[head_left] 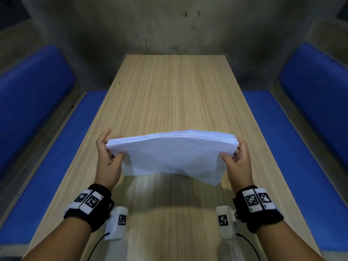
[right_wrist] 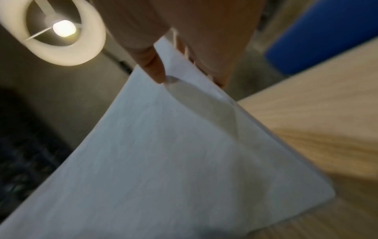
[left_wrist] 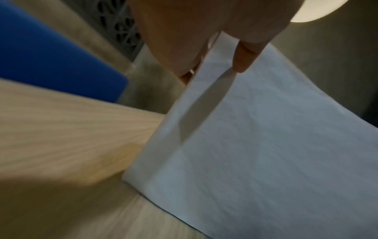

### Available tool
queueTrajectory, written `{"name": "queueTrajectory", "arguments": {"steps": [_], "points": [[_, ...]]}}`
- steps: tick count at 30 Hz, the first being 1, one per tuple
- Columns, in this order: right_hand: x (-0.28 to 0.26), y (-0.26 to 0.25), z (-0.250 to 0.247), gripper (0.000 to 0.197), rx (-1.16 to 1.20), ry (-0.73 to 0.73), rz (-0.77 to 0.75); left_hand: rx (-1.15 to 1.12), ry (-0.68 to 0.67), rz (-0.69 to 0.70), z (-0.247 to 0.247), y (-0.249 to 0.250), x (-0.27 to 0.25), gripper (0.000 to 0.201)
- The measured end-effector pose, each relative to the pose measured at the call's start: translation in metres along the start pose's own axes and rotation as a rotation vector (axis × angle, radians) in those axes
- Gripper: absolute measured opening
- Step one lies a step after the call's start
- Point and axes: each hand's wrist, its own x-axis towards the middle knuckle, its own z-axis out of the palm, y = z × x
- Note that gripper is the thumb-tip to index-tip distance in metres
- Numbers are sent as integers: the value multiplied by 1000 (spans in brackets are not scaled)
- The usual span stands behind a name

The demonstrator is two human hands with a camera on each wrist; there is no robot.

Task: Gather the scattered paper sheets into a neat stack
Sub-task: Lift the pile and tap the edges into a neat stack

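A person's left hand [head_left: 107, 157] and right hand [head_left: 238, 161] pinch the short ends of a light, floppy paper stack [head_left: 173, 155], sagging above the near table [head_left: 169, 91], best gripped at both edges.

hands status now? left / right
Left hand: closed on the paper stack, gripping its left edge.
Right hand: closed on the same stack, gripping its right edge.

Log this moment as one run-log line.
stage: squaring stack | left hand: grips paper stack left edge | right hand: grips right edge | stack: lifted off table, sagging | loose sheets: none seen
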Motion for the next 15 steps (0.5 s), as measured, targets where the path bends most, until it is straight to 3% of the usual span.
{"name": "queueTrajectory", "arguments": {"steps": [2,5,11,15], "points": [[4,5,3,40,15,-12,90,-121,-3,-147,8,-1,-1,40],[5,9,13,36,36,5,137,-175,53,-246,22,1,-3,33],[10,-10,3,34,38,17,2,-249,107,-159,14,7,5,40],[10,-2,0,29,-78,-54,-30,-192,82,-185,15,-2,-1,19]]}}
